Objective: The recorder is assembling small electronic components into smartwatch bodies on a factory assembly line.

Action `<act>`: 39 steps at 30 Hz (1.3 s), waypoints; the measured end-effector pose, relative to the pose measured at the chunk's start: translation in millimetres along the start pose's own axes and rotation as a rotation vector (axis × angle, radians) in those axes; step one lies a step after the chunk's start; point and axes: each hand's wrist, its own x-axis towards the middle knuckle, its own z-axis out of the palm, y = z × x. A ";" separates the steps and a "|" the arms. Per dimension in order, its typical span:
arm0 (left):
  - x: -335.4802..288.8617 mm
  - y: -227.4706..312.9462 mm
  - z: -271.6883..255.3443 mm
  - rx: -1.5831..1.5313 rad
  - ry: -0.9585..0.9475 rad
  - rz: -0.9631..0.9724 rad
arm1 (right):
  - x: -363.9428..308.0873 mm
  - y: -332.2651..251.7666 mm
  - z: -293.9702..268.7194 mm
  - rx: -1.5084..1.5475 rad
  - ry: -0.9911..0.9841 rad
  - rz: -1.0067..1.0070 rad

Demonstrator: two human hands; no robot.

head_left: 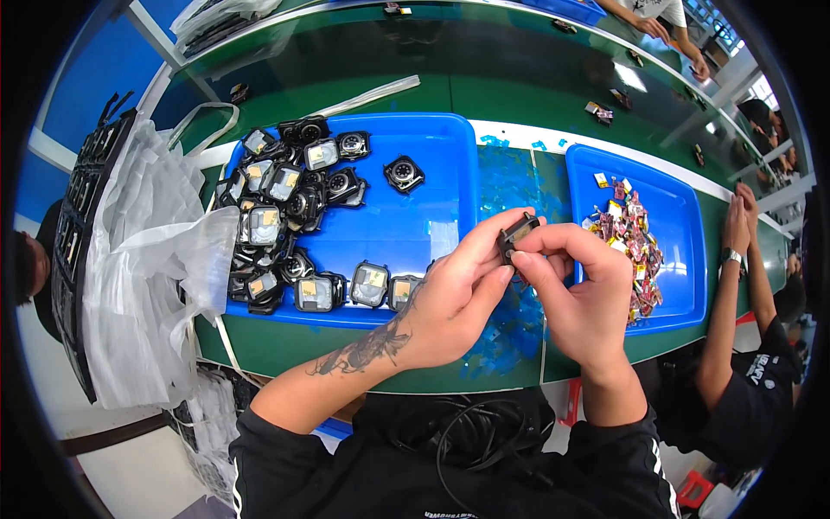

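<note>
Between my two hands, over the gap separating two blue trays, is a small black watch case point(518, 233), tilted on edge. My left hand point(454, 307) grips it with closed fingers. The thumb and fingers of my right hand point(588, 298) pinch its near right side; whether they also hold some small part is hidden. To the left, a large blue tray point(424, 134) bears a heap of similar black watch cases point(285, 186). One round-backed watch case point(404, 174) lies apart from the heap. A smaller blue tray point(687, 259) on the right holds a pile of small wrapped battery-like parts point(635, 246).
Blue film scraps point(510, 186) litter the green table between the trays. Stacked black racks with translucent plastic sheeting point(143, 268) stand at the left. Beyond a white rail runs a green conveyor belt point(484, 69) with scattered parts. A co-worker's arms point(726, 268) are close at the right.
</note>
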 end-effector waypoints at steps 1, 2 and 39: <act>0.1 -0.2 -0.2 0.000 -0.001 -0.001 | -0.3 1.2 0.3 0.026 0.000 0.018; 0.2 -0.5 -0.4 0.012 -0.002 0.000 | -0.4 2.0 0.5 0.052 0.001 0.036; 0.5 15.1 -4.2 0.875 0.077 0.361 | -21.2 16.7 -22.6 0.620 -0.156 0.362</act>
